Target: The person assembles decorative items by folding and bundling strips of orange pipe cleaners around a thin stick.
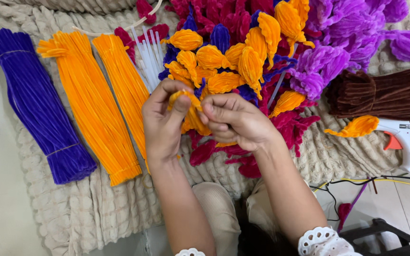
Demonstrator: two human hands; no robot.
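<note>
Orange pipe cleaner (189, 114) is pinched between both hands near the middle of the scene, bent into a looped, petal-like shape. The left hand (163, 121) is closed on its upper part, thumb and forefinger pressed on the fuzzy strand, while the right hand (236, 122) is clenched on it from the right side, fingers curled inward against the left hand's fingertips. The piece is held just above a beige knitted blanket (72, 208) that is spread across the work surface.

Just behind the hands, on the far side, a heap of finished petals (243, 57) in orange, blue, crimson and purple is piled. To the left, two bundles of straight orange pipe cleaners (96, 104) are laid side by side, and a purple bundle (36, 104) is set at the far left. A few white plastic sticks (149, 57) are seen between the orange bundles and the heap. At the right, a brown bundle (385, 92) is laid across the blanket, with a single orange petal (357, 127) just near it and a white glue gun (406, 140) beside that, its orange trigger visible. Cables (357, 182) are trailed over the floor at the near right
</note>
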